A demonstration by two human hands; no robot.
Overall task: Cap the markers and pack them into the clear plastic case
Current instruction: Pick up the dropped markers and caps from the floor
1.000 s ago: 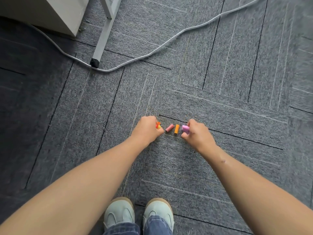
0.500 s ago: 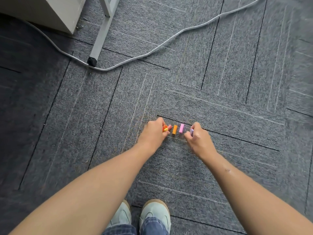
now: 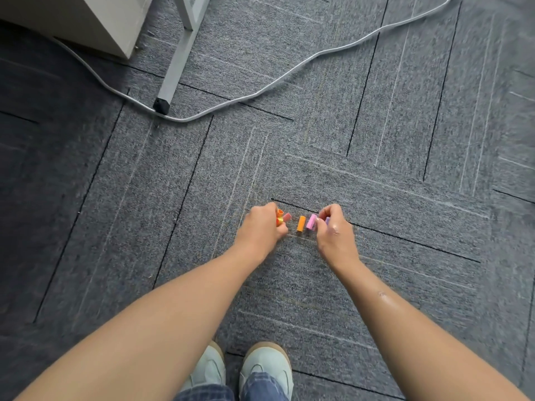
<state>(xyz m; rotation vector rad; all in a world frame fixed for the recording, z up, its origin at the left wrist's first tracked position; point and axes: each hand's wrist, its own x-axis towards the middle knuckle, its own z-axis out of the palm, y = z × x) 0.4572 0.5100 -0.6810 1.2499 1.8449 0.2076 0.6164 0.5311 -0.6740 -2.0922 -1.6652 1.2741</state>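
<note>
Several small marker caps lie in a short row on the grey carpet. An orange cap (image 3: pixel 301 224) and a pink cap (image 3: pixel 311 222) lie free between my hands. My left hand (image 3: pixel 262 227) is curled round red and orange caps (image 3: pixel 279 217), with a dusky pink cap (image 3: pixel 287 217) just beside its fingers. My right hand (image 3: pixel 333 227) pinches a purple cap (image 3: pixel 327 220) at the row's right end. No markers and no clear case are in view.
A grey cable (image 3: pixel 260 91) snakes across the carpet beyond the caps. A metal furniture leg (image 3: pixel 173 68) and a white cabinet corner (image 3: pixel 86 21) stand at the upper left. My two shoes (image 3: pixel 240 369) are at the bottom edge.
My right hand set the pink cap down in the row and took hold of the purple cap further right. My left hand stayed curled on the red and orange caps.
</note>
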